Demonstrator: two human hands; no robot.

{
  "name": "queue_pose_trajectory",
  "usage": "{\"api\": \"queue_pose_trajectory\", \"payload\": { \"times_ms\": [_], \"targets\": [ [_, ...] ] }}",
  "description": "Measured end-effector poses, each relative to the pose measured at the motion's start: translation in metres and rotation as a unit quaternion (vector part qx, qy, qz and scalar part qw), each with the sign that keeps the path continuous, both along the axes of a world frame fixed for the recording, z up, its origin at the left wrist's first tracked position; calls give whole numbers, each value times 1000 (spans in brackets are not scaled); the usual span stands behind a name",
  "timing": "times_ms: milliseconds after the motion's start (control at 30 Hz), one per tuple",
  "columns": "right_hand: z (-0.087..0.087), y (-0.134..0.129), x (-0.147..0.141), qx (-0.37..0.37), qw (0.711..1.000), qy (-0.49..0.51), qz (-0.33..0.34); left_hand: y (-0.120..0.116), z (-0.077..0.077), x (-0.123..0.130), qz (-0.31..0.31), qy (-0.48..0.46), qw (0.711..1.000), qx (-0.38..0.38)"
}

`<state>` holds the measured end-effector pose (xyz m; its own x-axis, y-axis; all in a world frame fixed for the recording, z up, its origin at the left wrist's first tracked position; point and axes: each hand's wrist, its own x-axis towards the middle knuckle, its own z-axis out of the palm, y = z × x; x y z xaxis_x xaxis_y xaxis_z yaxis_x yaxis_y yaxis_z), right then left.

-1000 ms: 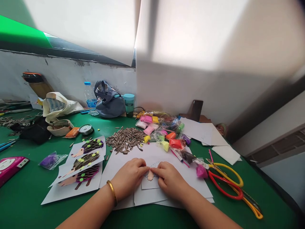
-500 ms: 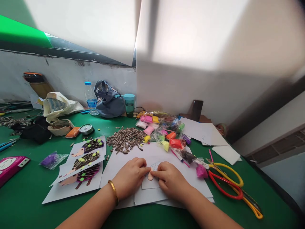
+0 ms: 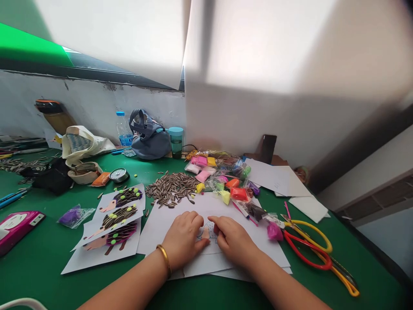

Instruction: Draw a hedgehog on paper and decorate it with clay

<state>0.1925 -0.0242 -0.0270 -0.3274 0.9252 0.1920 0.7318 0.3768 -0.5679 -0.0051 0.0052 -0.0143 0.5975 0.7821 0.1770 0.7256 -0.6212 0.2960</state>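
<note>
A small white sheet with a pencil drawing and a flat peach clay piece (image 3: 205, 233) lies between my hands, on larger white paper (image 3: 167, 215). My left hand (image 3: 184, 236) rests on the sheet left of the clay, fingers bent and thumb reaching below it. On the right side, my right hand (image 3: 232, 241) has its index finger extended above the clay and its other fingers curled. Neither hand visibly holds anything. A pile of striped seeds (image 3: 171, 188) lies behind the paper.
Finished hedgehog pictures (image 3: 121, 217) lie at left, beside a purple clay bag (image 3: 72, 216). Colourful clay packets (image 3: 238, 193) sit behind my right hand. Red and yellow scissors (image 3: 309, 247) lie at right. A blue bag (image 3: 150, 140) and bottles stand by the wall.
My left hand has shifted right and its thumb now lies lower, beneath the clay. My right index finger has lifted away from the clay and points higher. The view has shifted slightly.
</note>
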Motion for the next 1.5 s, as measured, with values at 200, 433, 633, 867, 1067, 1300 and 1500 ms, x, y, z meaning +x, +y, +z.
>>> {"api": "queue_pose_trajectory", "payload": {
  "times_ms": [200, 433, 633, 867, 1067, 1300, 1500],
  "targets": [
    [1, 0, 0, -6, 1000, 0, -1, 5, 0, -4, -5, -22, 999, -35],
    [2, 4, 1, -36, 998, 47, -16, 17, 6, -15, -46, -49, 991, -116],
    [12, 13, 2, -117, 988, 91, -40, 16, -1, -15, -39, -61, 993, -94],
    [21, 25, -4, -165, 986, -27, -17, 17, 0, -15, -44, -64, 992, -102],
    [14, 20, -1, -128, 991, -3, -26, 14, -2, -10, -19, -52, 995, -83],
    [12, 16, 2, -125, 992, -6, 0, 17, -2, -13, -27, -60, 992, -109],
    [9, 13, -10, -66, 995, -77, -16, 20, 3, -15, -43, -58, 990, -119]
  ]
}}
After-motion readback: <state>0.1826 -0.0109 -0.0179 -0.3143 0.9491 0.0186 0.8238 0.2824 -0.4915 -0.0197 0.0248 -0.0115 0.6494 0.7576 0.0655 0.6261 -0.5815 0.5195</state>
